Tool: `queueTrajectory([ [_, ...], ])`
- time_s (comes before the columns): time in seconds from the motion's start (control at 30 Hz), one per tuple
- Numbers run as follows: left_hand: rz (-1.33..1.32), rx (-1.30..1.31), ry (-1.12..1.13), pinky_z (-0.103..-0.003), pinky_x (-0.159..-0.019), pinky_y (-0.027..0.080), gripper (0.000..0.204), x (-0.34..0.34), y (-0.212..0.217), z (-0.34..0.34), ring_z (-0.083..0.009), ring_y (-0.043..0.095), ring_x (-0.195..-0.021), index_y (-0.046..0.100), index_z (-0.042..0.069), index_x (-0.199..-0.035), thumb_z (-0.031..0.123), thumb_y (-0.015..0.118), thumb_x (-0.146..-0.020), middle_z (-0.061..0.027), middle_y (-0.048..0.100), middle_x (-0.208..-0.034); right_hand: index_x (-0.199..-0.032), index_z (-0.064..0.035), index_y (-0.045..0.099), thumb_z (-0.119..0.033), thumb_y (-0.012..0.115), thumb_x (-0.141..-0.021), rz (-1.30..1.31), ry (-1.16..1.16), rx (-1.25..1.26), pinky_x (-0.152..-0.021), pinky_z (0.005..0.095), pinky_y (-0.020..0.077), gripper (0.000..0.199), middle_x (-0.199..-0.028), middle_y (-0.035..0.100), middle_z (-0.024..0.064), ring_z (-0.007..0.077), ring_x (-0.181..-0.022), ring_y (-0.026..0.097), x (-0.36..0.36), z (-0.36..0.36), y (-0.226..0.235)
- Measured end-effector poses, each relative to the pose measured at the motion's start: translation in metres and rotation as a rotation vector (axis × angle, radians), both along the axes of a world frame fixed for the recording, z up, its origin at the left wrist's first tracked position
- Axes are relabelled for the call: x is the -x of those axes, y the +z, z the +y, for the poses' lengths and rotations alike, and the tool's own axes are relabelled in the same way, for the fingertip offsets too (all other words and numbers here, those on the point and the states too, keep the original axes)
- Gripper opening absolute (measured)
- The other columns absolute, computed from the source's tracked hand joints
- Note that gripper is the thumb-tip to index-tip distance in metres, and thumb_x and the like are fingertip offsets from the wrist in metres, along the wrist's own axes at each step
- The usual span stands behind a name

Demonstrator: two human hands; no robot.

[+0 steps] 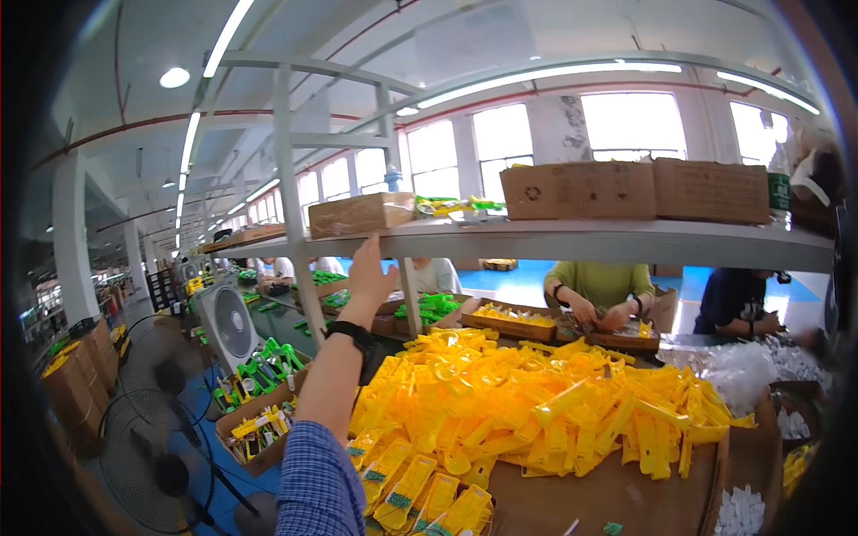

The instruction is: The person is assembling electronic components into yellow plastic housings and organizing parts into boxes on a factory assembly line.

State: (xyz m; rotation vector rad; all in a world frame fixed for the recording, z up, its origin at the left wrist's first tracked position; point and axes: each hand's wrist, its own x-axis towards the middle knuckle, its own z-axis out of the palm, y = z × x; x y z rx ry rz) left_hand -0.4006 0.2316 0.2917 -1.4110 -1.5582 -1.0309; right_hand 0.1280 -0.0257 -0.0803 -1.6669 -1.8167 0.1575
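Observation:
My left hand (371, 275) is raised toward the front edge of the grey metal shelf (572, 246), fingers stretched upward and thumb apart. It appears empty; whether the fingertips touch the shelf cannot be told. Just above them a cardboard box (353, 217) rests on the shelf. A dark watch is on my left wrist. Below and right of my forearm lies a large heap of yellow plastic parts (527, 406) on the cardboard-covered bench. Nearer, yellow casings with green pieces (402, 482) stand in rows. My right hand is out of view.
Larger cardboard boxes (581, 192) sit on the shelf. Across the bench, a person in a green top (599, 286) handles small parts. Left of my arm are a box of green and yellow parts (264, 429) and a wire-guarded fan (161, 429). Clear plastic bags (742, 371) lie right.

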Motion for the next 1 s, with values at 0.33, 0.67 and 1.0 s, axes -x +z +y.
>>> queueTrajectory([
  [0.33, 0.161, 0.587, -0.739, -0.035, -0.08, 0.04, 0.01, -0.191, -0.091, -0.091, -0.0261, 0.055, -0.084, 0.058, 0.005, -0.084, 0.012, 0.057, -0.076, -0.009, 0.058, -0.083, -0.111, -0.0003, 0.049, -0.023, 0.05, -0.084, 0.052, -0.029, -0.158, -0.093, 0.0435, 0.0331, 0.035, -0.116, 0.05, 0.0184, 0.0343, -0.105, 0.046, 0.003, 0.016, -0.004],
  [0.67, 0.294, 0.722, -1.03, -0.038, -0.077, 0.042, 0.012, -0.272, -0.136, -0.251, -0.0264, 0.054, -0.078, 0.056, 0.006, -0.068, 0.016, 0.055, -0.076, -0.0083, 0.056, -0.074, -0.084, -0.0024, 0.058, -0.019, 0.047, -0.089, 0.406, 0.18, 0.057, -0.072, 0.0339, 0.0448, 0.021, -0.08, 0.06, 0.0095, 0.0256, -0.077, 0.058, -0.049, -0.03, 0.0],
  [1.0, -0.915, 0.852, -1.895, -0.038, -0.082, 0.034, 0.051, -0.301, -0.119, -0.238, -0.0258, 0.048, -0.086, 0.053, 0.005, -0.091, 0.054, 0.043, -0.082, -0.0135, 0.056, -0.086, -0.098, 0.0018, 0.056, -0.031, 0.039, -0.092, 0.992, 0.852, -0.009, -0.077, 0.0377, 0.0406, 0.037, -0.095, 0.059, 0.0171, 0.0269, -0.083, 0.055, -0.109, -0.016, 0.145],
])
